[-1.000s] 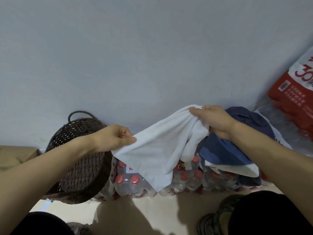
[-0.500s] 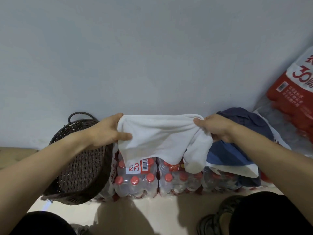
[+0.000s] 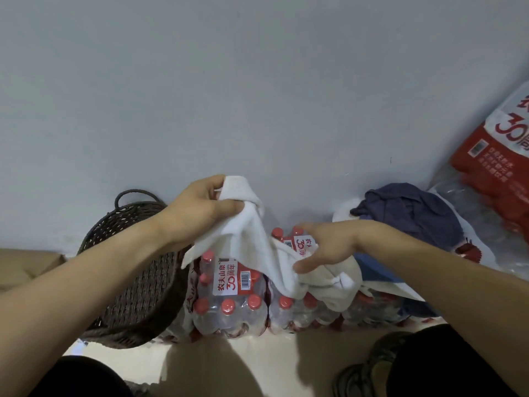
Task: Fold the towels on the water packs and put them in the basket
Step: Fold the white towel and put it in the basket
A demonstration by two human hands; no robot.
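The left hand [image 3: 200,210] holds one corner of the white towel [image 3: 257,247] raised above the water packs [image 3: 229,299], its grip closed on the cloth between thumb and fingers. The right hand [image 3: 329,247], lower, presses the towel's other end against the packs; whether its grip is closed on the cloth cannot be told. The wicker basket [image 3: 134,282] stands just left of the packs, against the wall. Blue cloths [image 3: 412,213] lie heaped on the packs at right.
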